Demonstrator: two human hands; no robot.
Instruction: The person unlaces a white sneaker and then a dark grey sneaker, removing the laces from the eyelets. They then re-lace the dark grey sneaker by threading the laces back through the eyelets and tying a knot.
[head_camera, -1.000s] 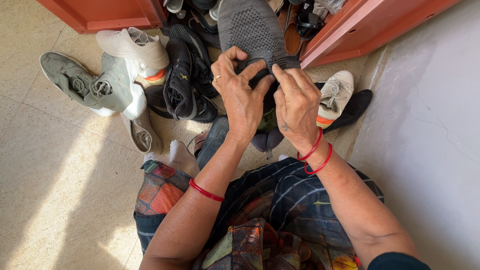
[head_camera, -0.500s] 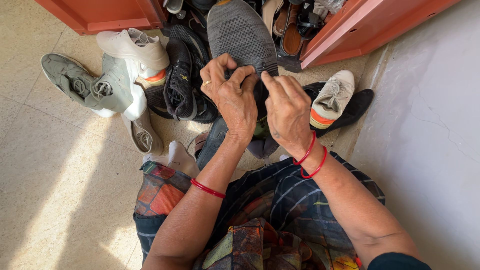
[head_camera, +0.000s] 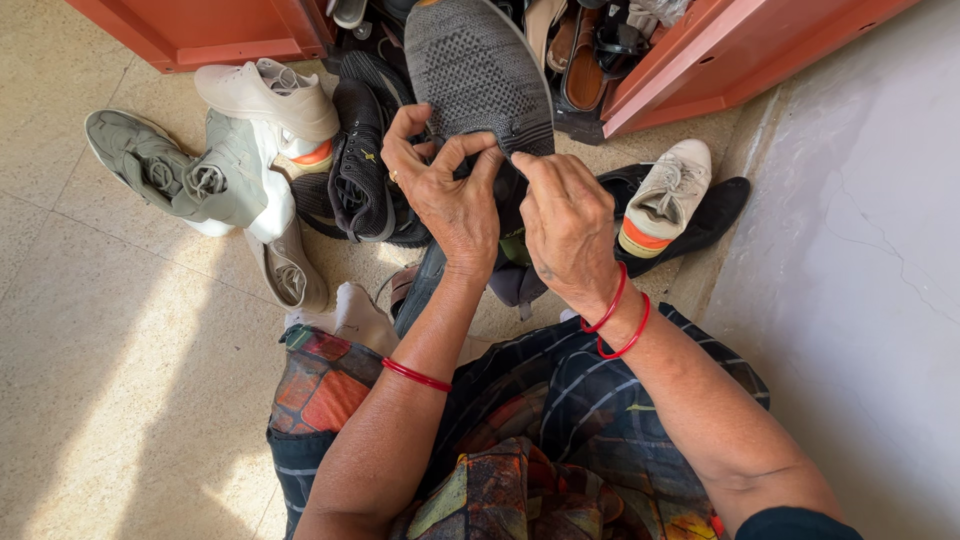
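Observation:
I hold a dark grey knitted shoe (head_camera: 475, 75) up in front of me, its toe pointing away. My left hand (head_camera: 445, 190) grips the shoe's opening from the left, fingers curled over the edge. My right hand (head_camera: 565, 225) pinches the same opening from the right. Red bangles circle both wrists. The heel part of the shoe is hidden behind my hands.
Several shoes lie on the tiled floor: grey-green sneakers (head_camera: 170, 170), a white sneaker (head_camera: 265, 95), black sneakers (head_camera: 360, 165), a white shoe with an orange sole (head_camera: 665, 195). An orange cabinet (head_camera: 720, 50) with sandals inside stands open ahead. A grey wall (head_camera: 860, 270) is to the right.
The grey shoe has shifted left and a little nearer in my hands. Both hands moved left with it, and the fingers have worked along its opening.

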